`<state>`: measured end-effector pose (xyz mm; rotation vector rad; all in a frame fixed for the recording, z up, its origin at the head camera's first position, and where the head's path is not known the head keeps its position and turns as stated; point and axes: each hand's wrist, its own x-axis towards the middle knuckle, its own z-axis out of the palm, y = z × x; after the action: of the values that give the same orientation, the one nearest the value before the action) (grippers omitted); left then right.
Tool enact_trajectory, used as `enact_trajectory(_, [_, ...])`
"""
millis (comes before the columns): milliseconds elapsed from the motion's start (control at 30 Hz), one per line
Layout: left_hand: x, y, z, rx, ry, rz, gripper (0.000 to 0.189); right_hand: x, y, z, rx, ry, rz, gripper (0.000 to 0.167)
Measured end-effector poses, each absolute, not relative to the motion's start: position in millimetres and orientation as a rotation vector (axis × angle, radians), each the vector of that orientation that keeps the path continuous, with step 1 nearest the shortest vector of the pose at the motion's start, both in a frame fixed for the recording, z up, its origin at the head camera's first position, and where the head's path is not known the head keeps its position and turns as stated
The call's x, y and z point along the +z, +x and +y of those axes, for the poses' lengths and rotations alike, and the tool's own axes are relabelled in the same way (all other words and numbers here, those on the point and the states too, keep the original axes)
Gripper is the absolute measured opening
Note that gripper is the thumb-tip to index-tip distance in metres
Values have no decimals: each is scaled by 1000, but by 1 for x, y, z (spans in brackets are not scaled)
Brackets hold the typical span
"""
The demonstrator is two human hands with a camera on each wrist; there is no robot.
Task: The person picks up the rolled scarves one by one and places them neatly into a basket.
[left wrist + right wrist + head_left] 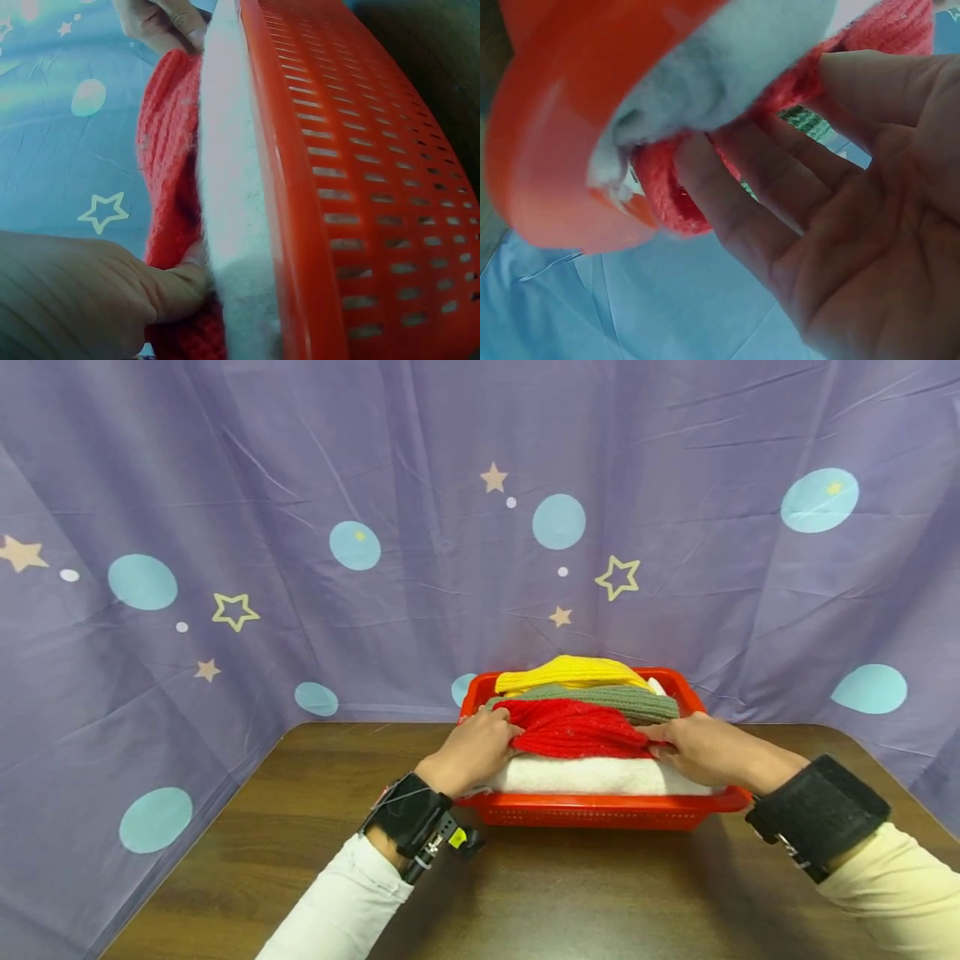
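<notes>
A red ribbed knit (573, 729) lies folded in a red plastic basket (592, 814), behind a fluffy white cloth (600, 777). My left hand (476, 747) pinches the knit's left end, and in the left wrist view its thumb (184, 289) presses into the fold beside the white cloth. At the other end, my right hand (705, 747) touches the knit with extended fingers. Seen from the right wrist, those fingers (739, 217) reach along the seam between the red knit and the white cloth, their tips partly hidden.
Behind the red knit stand a green ribbed knit (622, 697) and a yellow one (573, 671) in the same basket. The basket sits near the back of a brown wooden table (315, 827). A purple patterned curtain (420, 635) hangs behind.
</notes>
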<state>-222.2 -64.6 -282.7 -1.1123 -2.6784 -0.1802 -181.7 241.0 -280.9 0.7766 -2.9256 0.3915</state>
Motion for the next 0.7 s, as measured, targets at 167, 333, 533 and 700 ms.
enact_trajectory(167, [-285,-222,-67,-211,-1116,-2755,13,-283,-178,241,401,768,-2948,38])
enact_trajectory(333, [-294,-215,-73,-345,-1058,-2821,42,-287,-171,244,410,732,-2962,49])
enact_trajectory(533, [-319,-206,-83,-415,-981,-2742,71,-303,-162,250,486,706,-2835,63])
enact_trajectory(700, [-331,-206,-81,-450,-916,-2632,76,-325,-158,252,416,600,-2638,62])
